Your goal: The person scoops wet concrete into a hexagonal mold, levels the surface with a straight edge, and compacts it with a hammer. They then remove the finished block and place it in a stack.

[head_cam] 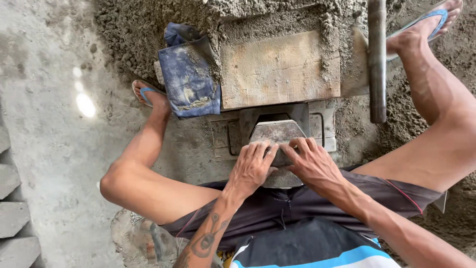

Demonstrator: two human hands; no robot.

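Note:
A grey hexagonal metal plate point(277, 131) sits in a dusty metal mould point(317, 126) on the ground between my knees. My left hand point(252, 167) lies flat on the plate's near left part, fingers together and pressing down. My right hand point(312, 164) lies beside it on the near right part, fingers spread over the plate's edge. The fingertips of both hands almost meet at the middle. The near end of the plate is hidden under my hands.
A worn wooden board point(280, 69) lies beyond the mould, with a folded blue cloth point(189, 74) to its left. A dark metal pipe handle point(377, 59) stands at upper right. Damp grey sand mix point(134, 30) is heaped behind. Grey concrete blocks point(12, 218) line the left edge.

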